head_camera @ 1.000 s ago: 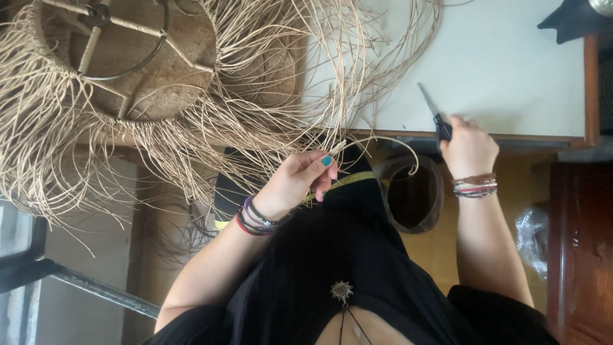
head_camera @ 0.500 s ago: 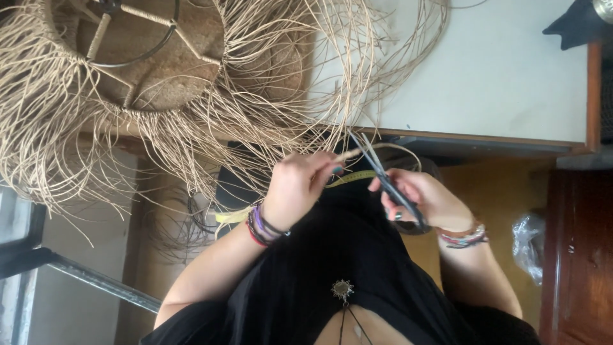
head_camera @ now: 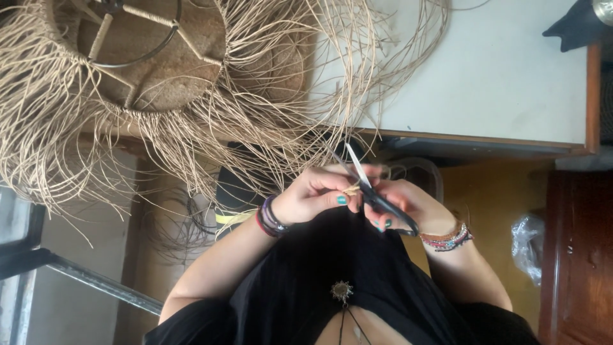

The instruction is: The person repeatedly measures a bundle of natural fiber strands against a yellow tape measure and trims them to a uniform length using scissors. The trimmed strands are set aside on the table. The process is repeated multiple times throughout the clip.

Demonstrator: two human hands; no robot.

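Near the middle of the frame, the left hand (head_camera: 313, 195) pinches a few straw strands (head_camera: 351, 188) between its fingers, and the right hand (head_camera: 399, 204) is closed around the black handles of the scissors (head_camera: 370, 185), blades narrowly apart at those strands. The strands trail from a woven straw shade (head_camera: 147, 70) at upper left, overhanging the white tabletop (head_camera: 498, 70), whose wooden edge runs just above the hands. A crumpled clear bag (head_camera: 529, 246) sits at right.
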